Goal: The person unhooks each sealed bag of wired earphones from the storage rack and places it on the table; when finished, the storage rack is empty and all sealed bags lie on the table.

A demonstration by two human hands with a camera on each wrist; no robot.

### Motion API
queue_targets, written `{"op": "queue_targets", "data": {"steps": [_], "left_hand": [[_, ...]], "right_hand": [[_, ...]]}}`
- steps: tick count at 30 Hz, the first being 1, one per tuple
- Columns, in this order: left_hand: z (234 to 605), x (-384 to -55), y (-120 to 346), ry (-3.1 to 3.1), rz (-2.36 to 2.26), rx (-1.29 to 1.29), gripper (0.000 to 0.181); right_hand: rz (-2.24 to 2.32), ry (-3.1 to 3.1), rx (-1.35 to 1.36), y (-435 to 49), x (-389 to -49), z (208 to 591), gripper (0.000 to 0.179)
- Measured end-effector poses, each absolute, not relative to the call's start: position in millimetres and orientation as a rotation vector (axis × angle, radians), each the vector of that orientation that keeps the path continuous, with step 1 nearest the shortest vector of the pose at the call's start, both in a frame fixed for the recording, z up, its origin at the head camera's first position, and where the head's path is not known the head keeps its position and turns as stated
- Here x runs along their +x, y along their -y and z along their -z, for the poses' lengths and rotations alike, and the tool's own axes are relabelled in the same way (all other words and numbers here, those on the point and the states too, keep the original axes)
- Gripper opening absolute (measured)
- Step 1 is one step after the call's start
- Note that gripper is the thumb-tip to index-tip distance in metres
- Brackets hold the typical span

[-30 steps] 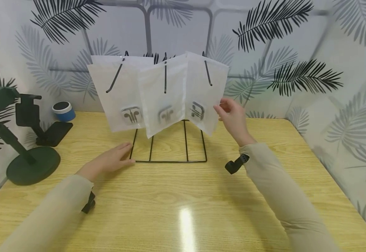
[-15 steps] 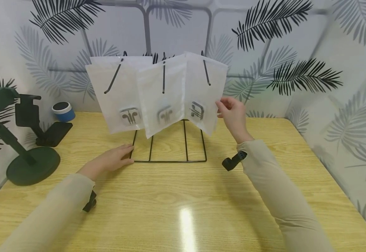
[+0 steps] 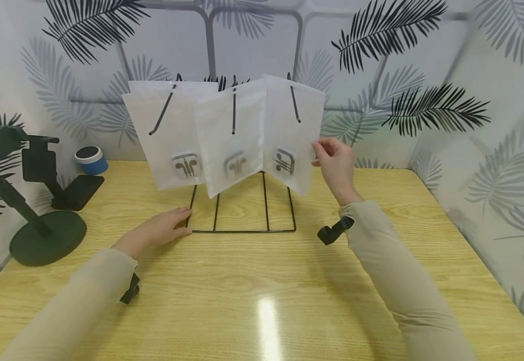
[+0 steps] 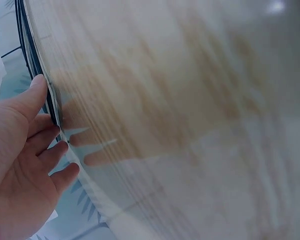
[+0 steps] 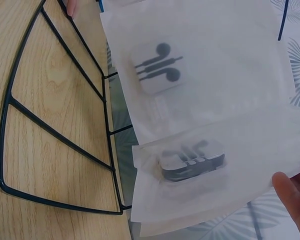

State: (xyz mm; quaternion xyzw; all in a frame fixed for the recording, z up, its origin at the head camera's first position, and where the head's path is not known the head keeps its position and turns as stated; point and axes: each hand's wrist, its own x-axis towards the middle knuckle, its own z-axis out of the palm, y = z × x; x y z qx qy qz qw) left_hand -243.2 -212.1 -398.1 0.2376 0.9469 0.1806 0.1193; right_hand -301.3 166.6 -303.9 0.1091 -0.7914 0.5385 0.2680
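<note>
Translucent white bags hang from the prongs of a black wire rack (image 3: 268,200). Boxed earphones show through the middle bag (image 3: 230,120) and the right bag (image 3: 289,113); the left bag (image 3: 167,150) has another white sheet behind it. My right hand (image 3: 336,163) pinches the outer edge of the right bag between thumb and fingers. In the right wrist view, the earphone box (image 5: 192,160) sits low inside that bag. My left hand (image 3: 162,228) rests on the table at the left of the rack's base, its fingers loosely spread and touching the wire.
On the left stands a dark green stand (image 3: 47,238) with a jointed arm. A black phone holder (image 3: 40,160) and a blue tub with a white rim (image 3: 91,160) are behind it. A leaf-patterned curtain (image 3: 370,45) hangs behind the wooden table (image 3: 225,291).
My right hand has shifted slightly right, and the right bag has turned a little to face forward more. My left hand stays almost still at the rack's base.
</note>
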Motion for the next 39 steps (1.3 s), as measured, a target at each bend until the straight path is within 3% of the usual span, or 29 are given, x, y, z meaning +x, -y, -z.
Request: {"op": "queue_targets", "data": {"steps": [25,39], "left_hand": [[403.7,-244.8,217.5,-2.769,-0.661,0.664,0.061],[402.3,-245.3,216.6,-2.738,-0.691,0.615,0.060]], "right_hand": [[-1.421,2.065,0.403,-171.0,-277.7,298.1,0.020],[-1.393,2.086,0.453,-167.3,-230.8,275.5,0.014]]}}
